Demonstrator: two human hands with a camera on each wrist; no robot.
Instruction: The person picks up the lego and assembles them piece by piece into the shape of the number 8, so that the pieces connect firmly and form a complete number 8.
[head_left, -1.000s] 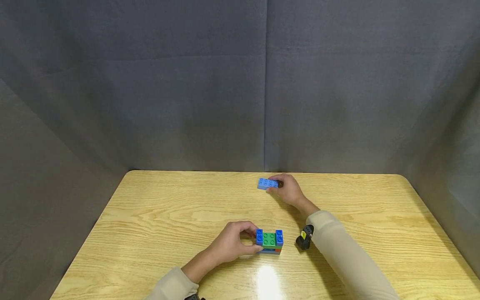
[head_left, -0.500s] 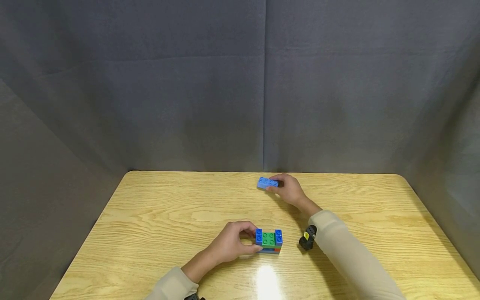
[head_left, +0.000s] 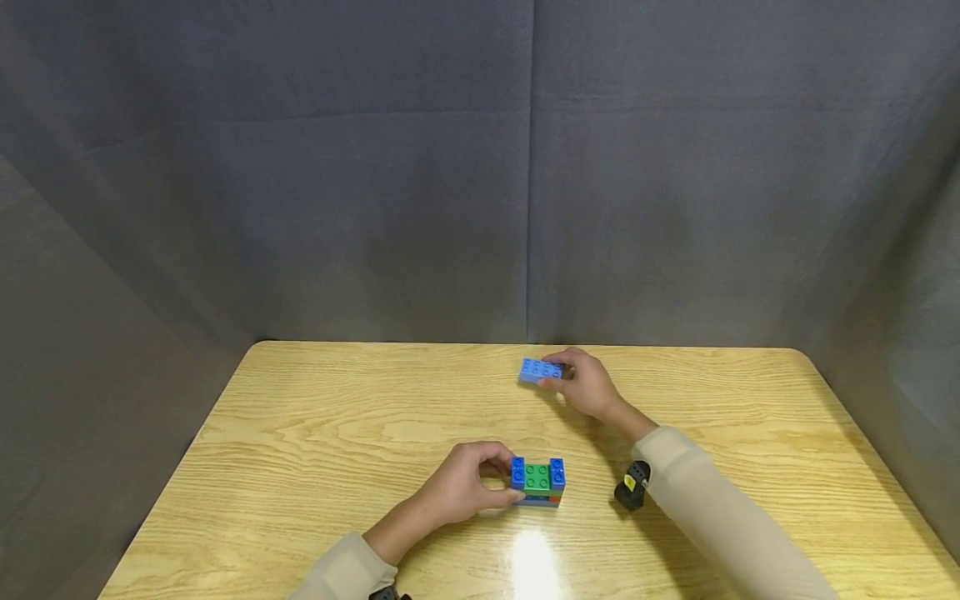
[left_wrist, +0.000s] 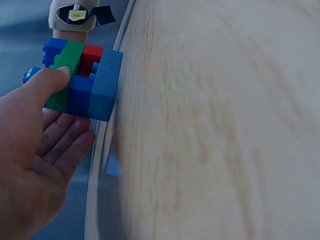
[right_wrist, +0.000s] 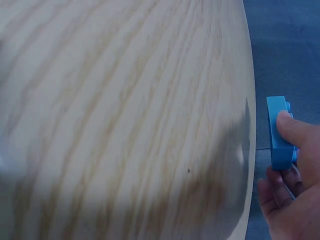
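My left hand point(head_left: 468, 485) grips the left end of a stack of toy building bricks point(head_left: 537, 477) near the front middle of the table. In the left wrist view the stack point(left_wrist: 75, 97) has a light blue brick at its base, then red and dark blue bricks, a green brick, and dark blue bricks on top. Toward the back edge, my right hand point(head_left: 588, 385) pinches a light blue eight-stud brick point(head_left: 534, 370) by its right end. The thumb lies along the side of that light blue brick point(right_wrist: 280, 135) in the right wrist view.
The wooden table point(head_left: 337, 417) has rounded back corners. Grey cloth point(head_left: 420, 208) hangs behind it and along both sides. A black wrist camera point(head_left: 632, 487) sits on the right sleeve.
My right hand has shifted slightly to the right with the light blue brick, and the forearm has swung right. The left hand and the stack stay nearly still.
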